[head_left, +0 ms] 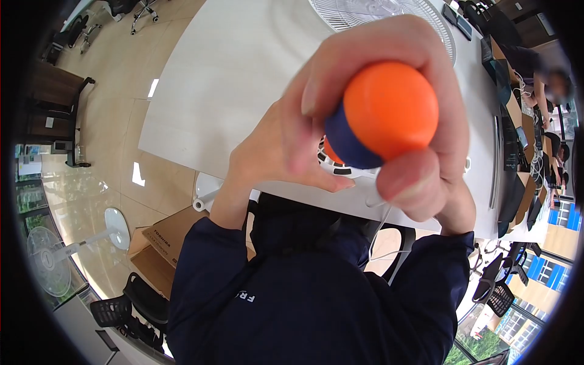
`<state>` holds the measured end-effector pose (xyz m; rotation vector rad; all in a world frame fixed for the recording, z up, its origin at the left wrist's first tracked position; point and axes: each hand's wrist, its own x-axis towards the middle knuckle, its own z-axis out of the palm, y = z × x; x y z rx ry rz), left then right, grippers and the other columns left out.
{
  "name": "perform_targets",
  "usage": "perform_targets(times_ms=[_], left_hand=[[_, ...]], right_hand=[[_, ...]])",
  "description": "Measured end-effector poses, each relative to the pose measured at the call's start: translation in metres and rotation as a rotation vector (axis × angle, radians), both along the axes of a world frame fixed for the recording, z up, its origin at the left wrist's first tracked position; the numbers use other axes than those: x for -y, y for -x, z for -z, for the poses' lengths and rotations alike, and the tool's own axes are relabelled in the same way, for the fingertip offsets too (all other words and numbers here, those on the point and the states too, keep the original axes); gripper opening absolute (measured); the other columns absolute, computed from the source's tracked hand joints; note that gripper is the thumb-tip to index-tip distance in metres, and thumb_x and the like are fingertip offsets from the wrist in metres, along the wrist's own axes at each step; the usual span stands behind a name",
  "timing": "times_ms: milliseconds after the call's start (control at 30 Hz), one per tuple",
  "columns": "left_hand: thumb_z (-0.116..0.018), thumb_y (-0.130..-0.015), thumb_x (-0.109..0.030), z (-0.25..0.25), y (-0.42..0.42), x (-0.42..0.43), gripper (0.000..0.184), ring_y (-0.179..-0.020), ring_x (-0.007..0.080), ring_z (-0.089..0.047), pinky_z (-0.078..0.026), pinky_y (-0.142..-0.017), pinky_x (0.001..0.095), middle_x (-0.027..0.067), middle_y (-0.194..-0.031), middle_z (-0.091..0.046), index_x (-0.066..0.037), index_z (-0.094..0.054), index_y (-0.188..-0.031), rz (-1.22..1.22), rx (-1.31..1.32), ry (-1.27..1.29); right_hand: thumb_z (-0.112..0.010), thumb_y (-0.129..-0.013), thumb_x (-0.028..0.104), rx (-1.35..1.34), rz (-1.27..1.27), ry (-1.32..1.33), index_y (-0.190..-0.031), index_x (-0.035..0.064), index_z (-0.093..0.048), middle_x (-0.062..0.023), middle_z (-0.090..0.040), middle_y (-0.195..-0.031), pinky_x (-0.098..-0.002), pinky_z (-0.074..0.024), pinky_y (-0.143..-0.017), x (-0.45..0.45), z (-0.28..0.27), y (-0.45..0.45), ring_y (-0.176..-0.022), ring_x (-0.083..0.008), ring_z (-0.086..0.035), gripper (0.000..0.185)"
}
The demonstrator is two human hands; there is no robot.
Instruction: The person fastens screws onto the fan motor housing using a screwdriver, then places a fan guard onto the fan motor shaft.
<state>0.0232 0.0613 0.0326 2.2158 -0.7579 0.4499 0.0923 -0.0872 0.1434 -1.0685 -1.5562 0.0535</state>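
Observation:
Close to the camera, a ball (392, 103), smooth orange with a dark blue part, is gripped in my right hand (420, 188). Its fingers curl over the top and far side, and the thumb presses from below. Behind and to the left, my left hand (261, 146) is low over the table edge with its thumb stretched to the right. Most of its other fingers are hidden by the right hand. Beside that thumb shows part of a white and black patterned thing (344, 170) with some orange in it; its kind and whether the left hand touches it cannot be made out.
A white fan grille (331, 15) lies at the far side of the white table (213, 91), phones (457, 23) beyond it. Boxes and cables line the right side, with people there. On the floor at left are a cardboard box (158, 243) and a standing fan (52, 258).

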Motion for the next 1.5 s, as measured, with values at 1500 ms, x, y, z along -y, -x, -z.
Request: perform_targets(times_ms=[1500], left_hand=[[-0.088, -0.059, -0.052, -0.015, 0.000, 0.006, 0.068, -0.114, 0.0357, -0.054, -0.048, -0.096, 0.0462, 0.0133, -0.142, -0.048, -0.005, -0.072, -0.105, -0.033, -0.097, -0.001]], right_hand=[[-0.078, -0.087, 0.046, -0.313, 0.321, -0.013, -0.128, 0.0002, -0.044, -0.0226, -0.062, -0.104, -0.0379, -0.0611, -0.080, 0.029, -0.007, -0.008, -0.087, -0.0251, -0.070, 0.071]])
